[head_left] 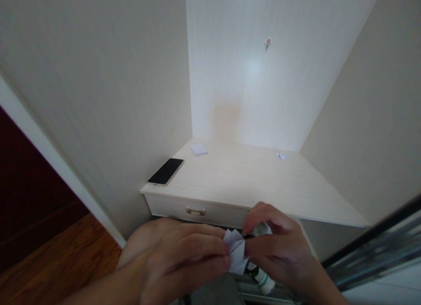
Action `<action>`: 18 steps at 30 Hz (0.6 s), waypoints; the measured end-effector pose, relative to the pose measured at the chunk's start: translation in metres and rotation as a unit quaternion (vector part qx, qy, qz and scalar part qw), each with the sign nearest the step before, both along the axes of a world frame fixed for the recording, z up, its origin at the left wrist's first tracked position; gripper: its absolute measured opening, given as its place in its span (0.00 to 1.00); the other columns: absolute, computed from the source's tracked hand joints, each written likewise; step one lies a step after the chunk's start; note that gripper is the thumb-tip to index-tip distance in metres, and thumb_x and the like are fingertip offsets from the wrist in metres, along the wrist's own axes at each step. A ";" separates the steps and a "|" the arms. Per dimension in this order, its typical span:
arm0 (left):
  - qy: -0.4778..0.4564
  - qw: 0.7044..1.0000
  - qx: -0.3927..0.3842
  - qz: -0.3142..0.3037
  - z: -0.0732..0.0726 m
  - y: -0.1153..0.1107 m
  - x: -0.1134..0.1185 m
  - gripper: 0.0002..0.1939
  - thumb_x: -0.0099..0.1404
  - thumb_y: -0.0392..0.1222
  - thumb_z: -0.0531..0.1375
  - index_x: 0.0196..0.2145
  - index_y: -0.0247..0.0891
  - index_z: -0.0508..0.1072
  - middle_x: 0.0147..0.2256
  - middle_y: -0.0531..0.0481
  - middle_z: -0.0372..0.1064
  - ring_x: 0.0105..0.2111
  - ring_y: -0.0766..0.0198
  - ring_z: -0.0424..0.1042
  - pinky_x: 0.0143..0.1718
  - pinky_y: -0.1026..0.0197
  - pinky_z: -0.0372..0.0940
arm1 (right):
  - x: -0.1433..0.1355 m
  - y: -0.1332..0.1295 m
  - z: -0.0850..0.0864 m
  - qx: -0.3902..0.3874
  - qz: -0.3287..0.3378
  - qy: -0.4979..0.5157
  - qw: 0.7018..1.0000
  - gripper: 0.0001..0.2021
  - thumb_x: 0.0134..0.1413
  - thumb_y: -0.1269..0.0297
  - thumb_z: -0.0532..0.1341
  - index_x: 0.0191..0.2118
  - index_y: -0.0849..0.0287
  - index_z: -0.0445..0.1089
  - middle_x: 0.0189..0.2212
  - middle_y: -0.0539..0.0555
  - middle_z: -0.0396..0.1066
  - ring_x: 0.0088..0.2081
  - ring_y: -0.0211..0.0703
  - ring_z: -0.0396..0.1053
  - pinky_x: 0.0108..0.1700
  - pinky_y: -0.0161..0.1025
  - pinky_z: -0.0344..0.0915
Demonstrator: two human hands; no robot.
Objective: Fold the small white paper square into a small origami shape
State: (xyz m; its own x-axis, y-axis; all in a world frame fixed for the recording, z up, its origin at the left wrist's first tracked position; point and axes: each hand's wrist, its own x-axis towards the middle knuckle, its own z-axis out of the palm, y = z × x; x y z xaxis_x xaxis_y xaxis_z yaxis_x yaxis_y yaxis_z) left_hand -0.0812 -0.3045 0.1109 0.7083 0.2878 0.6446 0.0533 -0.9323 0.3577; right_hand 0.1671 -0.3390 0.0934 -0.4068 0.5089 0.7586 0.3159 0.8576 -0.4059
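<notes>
A small piece of folded white paper (235, 251) is between my two hands, in front of the desk's edge. My left hand (187, 256) grips its left side with the fingers pressed together. From the other side, my right hand (279, 243) pinches the paper's right edge, its upper finger bent and raised. Partly hidden behind my right hand is a white and green object (263, 278), whose kind I cannot make out. My lap shows under the hands.
On the white desk (237, 177) lie a black-screened phone (166, 171) at the left, a folded paper square (199, 149) at the back, and a small folded paper piece (281, 156) at the back right. A drawer handle (195, 211) sits at the front. Panels enclose the desk.
</notes>
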 end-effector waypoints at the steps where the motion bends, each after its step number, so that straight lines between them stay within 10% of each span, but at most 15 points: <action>1: -0.003 1.000 0.011 -0.010 0.004 0.000 0.001 0.15 0.71 0.34 0.57 0.53 0.43 0.69 0.46 0.49 0.77 0.44 0.64 0.78 0.44 0.68 0.74 | 0.001 0.002 0.000 0.008 -0.009 -0.001 1.000 0.11 0.55 0.79 0.63 0.38 0.56 0.75 0.40 0.55 0.70 0.40 0.41 0.71 0.40 0.37 0.70; 12: 0.005 0.985 0.168 0.025 -0.006 0.014 0.010 0.16 0.71 0.36 0.56 0.56 0.39 0.67 0.42 0.44 0.79 0.43 0.58 0.78 0.45 0.59 0.75 | -0.001 0.006 0.007 -0.141 0.001 0.039 0.989 0.23 0.44 0.59 0.75 0.46 0.57 0.72 0.40 0.56 0.75 0.39 0.45 0.72 0.41 0.40 0.70; 18: 0.032 0.997 0.073 0.012 -0.017 0.020 -0.004 0.21 0.72 0.37 0.56 0.61 0.44 0.66 0.51 0.45 0.75 0.49 0.57 0.76 0.48 0.60 0.73 | -0.008 0.007 0.010 -0.165 -0.036 0.012 0.986 0.11 0.53 0.67 0.69 0.43 0.57 0.73 0.37 0.54 0.76 0.36 0.41 0.72 0.40 0.37 0.68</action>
